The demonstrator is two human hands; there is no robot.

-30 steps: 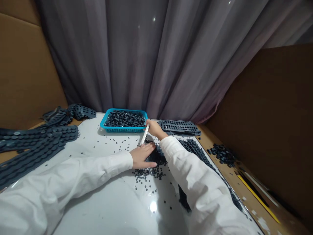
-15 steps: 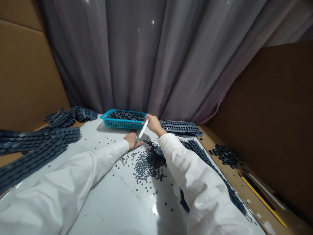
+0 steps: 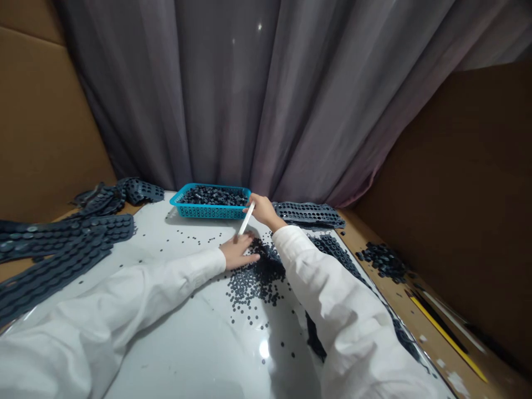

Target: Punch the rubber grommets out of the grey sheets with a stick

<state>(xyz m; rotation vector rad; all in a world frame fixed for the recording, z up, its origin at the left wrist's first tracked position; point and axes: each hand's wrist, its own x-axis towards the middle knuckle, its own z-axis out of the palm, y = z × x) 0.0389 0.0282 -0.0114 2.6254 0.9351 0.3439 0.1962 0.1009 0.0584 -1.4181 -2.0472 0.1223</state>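
Observation:
My left hand (image 3: 240, 252) lies flat on the white tabletop, fingers spread, at the left edge of a heap of small dark discs (image 3: 257, 277). Above it, my right hand (image 3: 263, 210) is closed around a thin white stick (image 3: 246, 220), which slants down toward the back of my left hand. Whether the stick's tip touches that hand I cannot tell. Just behind my hands stands a blue plastic basket (image 3: 214, 211) holding many small dark pieces (image 3: 211, 195). My right sleeve hides part of the disc heap.
Dark rubbery strips (image 3: 62, 255) lie on the left, and a perforated strip (image 3: 310, 213) lies at the back right. On the brown surface at right are a pile of dark pieces (image 3: 382, 260) and a yellow tool (image 3: 451, 338). Grey curtains (image 3: 224, 94) hang behind the table.
My left hand has slid to the right and nearer to me, against the heap, and the scattered discs on its left are fewer. My right hand with the stick has barely moved.

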